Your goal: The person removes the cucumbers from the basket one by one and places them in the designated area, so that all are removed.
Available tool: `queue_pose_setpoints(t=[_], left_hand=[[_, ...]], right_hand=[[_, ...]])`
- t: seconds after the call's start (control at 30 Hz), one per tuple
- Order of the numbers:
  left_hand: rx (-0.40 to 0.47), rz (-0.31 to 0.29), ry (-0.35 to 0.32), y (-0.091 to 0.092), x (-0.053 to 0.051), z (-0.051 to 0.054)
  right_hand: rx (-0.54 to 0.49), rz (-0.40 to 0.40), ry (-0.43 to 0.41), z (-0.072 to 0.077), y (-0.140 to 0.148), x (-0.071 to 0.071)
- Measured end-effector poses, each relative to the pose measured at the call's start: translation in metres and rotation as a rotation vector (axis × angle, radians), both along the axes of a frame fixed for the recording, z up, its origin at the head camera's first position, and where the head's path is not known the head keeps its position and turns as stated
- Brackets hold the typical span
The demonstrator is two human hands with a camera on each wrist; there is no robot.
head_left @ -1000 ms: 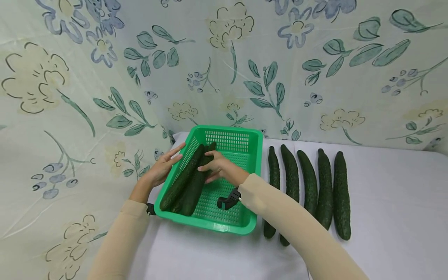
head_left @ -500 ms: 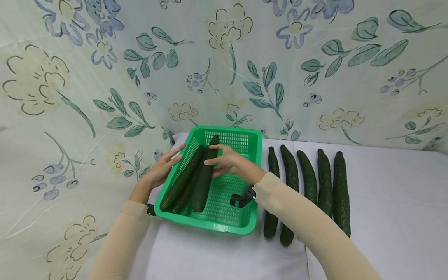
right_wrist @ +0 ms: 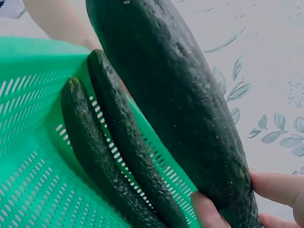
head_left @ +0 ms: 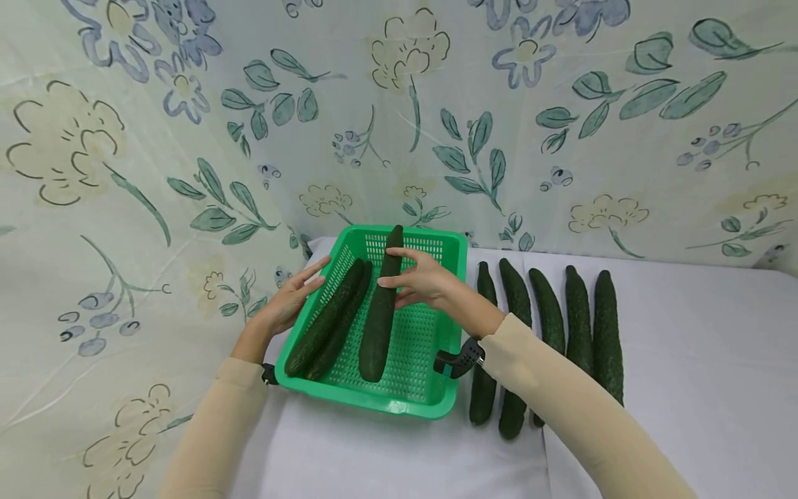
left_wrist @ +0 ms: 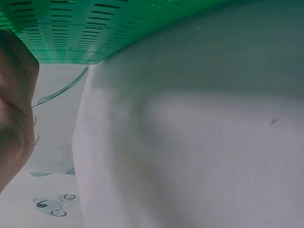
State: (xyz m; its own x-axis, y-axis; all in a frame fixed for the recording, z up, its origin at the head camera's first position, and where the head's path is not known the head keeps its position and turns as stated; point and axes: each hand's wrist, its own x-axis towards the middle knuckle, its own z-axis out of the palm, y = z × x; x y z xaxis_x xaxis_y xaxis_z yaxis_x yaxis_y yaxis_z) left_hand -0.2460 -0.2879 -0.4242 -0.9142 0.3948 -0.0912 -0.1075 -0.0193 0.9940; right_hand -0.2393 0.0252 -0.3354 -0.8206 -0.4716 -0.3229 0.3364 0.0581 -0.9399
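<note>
In the head view, my right hand (head_left: 424,279) grips the upper part of a dark green cucumber (head_left: 379,326), holding it up over the green basket (head_left: 368,400). The right wrist view shows this cucumber (right_wrist: 175,90) close up, thumb and fingers on either side of it. Two more cucumbers (head_left: 327,322) lie side by side along the basket's left wall. At that side, my left hand (head_left: 285,305) touches the basket's outside with its fingers fairly straight. Only part of the left hand (left_wrist: 14,109) shows in the left wrist view, below the basket wall (left_wrist: 95,28).
Several cucumbers (head_left: 578,319) lie in a row on the white-covered table (head_left: 698,346), right of the basket; the right sleeve (head_left: 561,395) crosses over part of them. A flower-patterned cloth (head_left: 399,138) hangs behind and along the left.
My right hand has lifted one cucumber away from the two beside it and shifted it rightward within the basket's outline. The left hand has stayed at the basket's left side.
</note>
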Motion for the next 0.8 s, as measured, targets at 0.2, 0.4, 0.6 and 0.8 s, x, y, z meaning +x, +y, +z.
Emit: queue_pose_setpoints(t=[0.2,0.4,0.6,0.8], left_hand=[[0.006,0.001,0.001,0.0,-0.001,-0.001],[0.003,0.008,0.004,-0.001,-0.001,-0.001],[0.012,0.012,-0.005,-0.001,0.0,0.001],[0.015,0.01,-0.007,0.0,0.0,0.002]], right_hand=[[-0.025,-0.034,0.04,0.003,0.011,0.01],[-0.043,-0.052,0.079,0.003,0.024,0.018],[-0.039,-0.04,0.127,0.002,0.041,0.026],[-0.036,-0.043,0.146,-0.001,0.06,0.031]])
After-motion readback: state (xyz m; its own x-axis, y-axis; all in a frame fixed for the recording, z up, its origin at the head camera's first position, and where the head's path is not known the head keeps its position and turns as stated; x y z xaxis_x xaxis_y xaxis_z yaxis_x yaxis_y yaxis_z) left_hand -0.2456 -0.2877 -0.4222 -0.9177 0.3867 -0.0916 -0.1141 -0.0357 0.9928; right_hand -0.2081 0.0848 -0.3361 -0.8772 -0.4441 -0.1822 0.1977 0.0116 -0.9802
